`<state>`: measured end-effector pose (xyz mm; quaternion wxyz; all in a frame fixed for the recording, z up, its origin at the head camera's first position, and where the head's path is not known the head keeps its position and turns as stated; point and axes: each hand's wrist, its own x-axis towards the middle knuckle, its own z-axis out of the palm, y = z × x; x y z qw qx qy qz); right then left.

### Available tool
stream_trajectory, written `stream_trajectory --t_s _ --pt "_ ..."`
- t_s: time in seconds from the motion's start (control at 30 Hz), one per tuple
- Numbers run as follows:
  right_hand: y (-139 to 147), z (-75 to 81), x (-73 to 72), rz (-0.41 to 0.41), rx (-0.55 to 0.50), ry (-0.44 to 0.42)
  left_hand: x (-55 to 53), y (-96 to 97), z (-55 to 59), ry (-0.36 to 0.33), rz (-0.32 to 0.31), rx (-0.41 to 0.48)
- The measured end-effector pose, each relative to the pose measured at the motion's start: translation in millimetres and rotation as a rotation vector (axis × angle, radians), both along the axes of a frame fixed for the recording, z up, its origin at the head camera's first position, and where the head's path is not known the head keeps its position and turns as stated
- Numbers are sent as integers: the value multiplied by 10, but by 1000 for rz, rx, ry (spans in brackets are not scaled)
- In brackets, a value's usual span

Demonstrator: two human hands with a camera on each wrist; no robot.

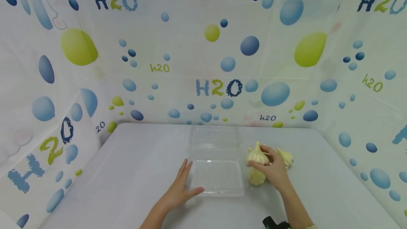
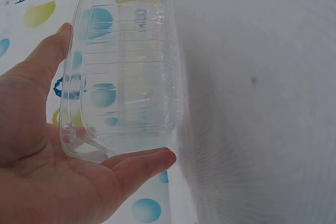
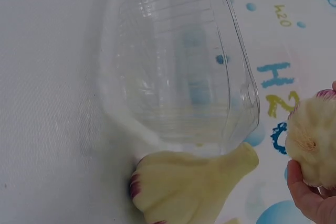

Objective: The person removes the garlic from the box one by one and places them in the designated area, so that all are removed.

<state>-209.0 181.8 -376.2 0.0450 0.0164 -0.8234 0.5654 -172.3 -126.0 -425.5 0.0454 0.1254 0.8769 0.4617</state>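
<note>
A clear plastic clamshell container [image 1: 217,177] lies with its lid [image 1: 213,137] folded back behind it. Against the container's left side rests my left hand [image 1: 181,190], fingers straight and thumb stretched along the front edge. In the left wrist view, that hand [image 2: 68,177] frames the end of the ribbed tray [image 2: 126,66]. My right hand [image 1: 276,169] pinches a garlic bulb [image 1: 258,156], stem up, just right of the container. The right wrist view shows the root end of this held bulb [image 3: 312,142]. Beneath it another garlic bulb [image 1: 256,177] lies on the table.
Farther right, behind the right hand, lies one more garlic bulb [image 1: 287,157]. The white table [image 1: 133,165] backs onto a curtain [image 1: 178,38] printed with blue and green drops. A black device [image 1: 274,222] shows by the right forearm.
</note>
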Motion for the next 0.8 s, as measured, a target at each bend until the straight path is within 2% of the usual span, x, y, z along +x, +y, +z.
stream_trajectory --t_s 0.4,0.57,0.8 --pt "184 12 -15 -47 44 -15 -10 -5 -14 4 4 -11" --pt "272 19 -8 -68 76 -6 -20 -6 -21 6 2 -13" --pt "382 18 5 -82 61 27 -18 -6 -23 4 1 -9"
